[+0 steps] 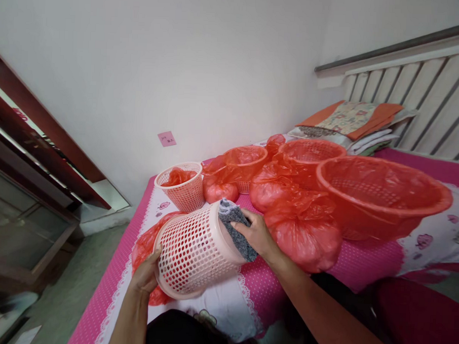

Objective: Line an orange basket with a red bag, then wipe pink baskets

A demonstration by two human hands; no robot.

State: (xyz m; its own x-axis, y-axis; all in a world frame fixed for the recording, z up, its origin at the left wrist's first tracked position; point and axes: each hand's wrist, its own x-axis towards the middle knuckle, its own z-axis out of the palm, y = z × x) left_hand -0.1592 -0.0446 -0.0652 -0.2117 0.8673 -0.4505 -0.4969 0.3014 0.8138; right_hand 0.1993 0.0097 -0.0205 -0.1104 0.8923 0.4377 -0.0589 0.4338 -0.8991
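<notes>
A pale pink perforated plastic basket [196, 246] lies tilted on its side, rim to the left and base to the right. Its rim is gripped by my left hand [147, 270], some of whose fingers are hidden. My right hand [255, 234] is closed round a grey speckled cloth [236, 230] pressed against the solid base. A thin red plastic bag [144, 244] lies behind and under the rim. Just beyond stands an upright pink basket [184, 198] with red plastic inside. Right of my right hand sits a full, knotted red bag [306, 236].
Red-lined baskets [379, 224] and bulging red bags [221, 192] fill the far side of the pink patterned bedspread [366, 264]. Folded bedding [353, 119] lies by the radiator [426, 99]. A pink note [167, 139] is on the wall, and a glass-fronted cabinet [22, 213] stands left.
</notes>
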